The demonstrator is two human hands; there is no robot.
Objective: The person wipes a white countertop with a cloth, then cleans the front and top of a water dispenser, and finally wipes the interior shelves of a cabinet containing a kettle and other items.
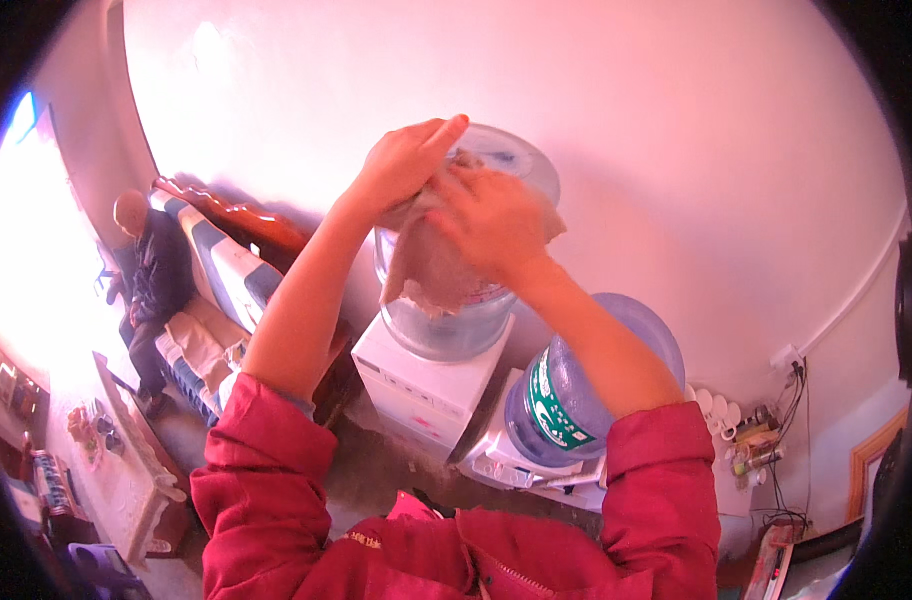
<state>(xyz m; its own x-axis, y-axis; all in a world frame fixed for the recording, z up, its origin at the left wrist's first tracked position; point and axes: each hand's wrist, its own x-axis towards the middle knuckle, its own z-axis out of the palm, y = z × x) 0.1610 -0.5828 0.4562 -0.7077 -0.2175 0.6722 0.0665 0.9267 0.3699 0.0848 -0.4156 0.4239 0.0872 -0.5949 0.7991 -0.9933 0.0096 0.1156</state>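
A clear water-cooler bottle [448, 334] stands upside down on a white water dispenser [411, 382]. Over its upper part hangs a brownish cloth [433, 277], draped down the near side. My right hand [493, 217] grips the cloth against the bottle, its fingers slightly blurred. At the bottle's upper left, my left hand [411, 161] rests with its thumb side up, on or beside the cloth. Its fingertips are partly hidden, so its hold is unclear. To the right, partly behind my right forearm, is a blue water bottle [553, 405] with a green label.
A person [155, 262] sits on a cushioned wooden sofa [223, 232] at the left. A pale table [118, 465] bears small items. White cups [718, 412] and jars [756, 457] stand at the right, near hanging cables [790, 420]. A pale wall [688, 187] rises behind the bottles.
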